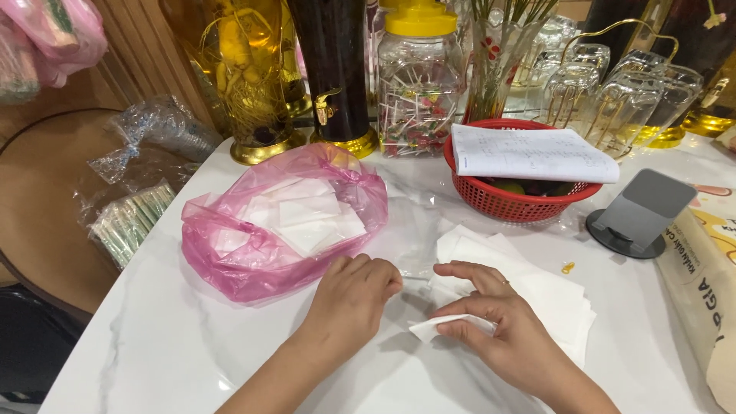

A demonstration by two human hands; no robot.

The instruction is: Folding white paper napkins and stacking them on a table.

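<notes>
Right hand (pixel 506 326) pinching folded napkin (pixel 441 325); left hand (pixel 354 295) curled, knuckles up.

We identify this place as a small eatery or drinks shop, at its serving bench (pixel 176 337) of white marble pattern. The evidence is as follows. Large glass jars (pixel 249 77) of steeped roots, one dark jar with a tap (pixel 326 107), stand along the back. A yellow-lidded jar (pixel 418 84) holds wrapped toothpicks. Upturned drinking glasses (pixel 621 100) sit on a gold rack. A stack of white paper napkins (pixel 552 295) and a pink bag (pixel 276 218) of folded ones lie in front.
</notes>
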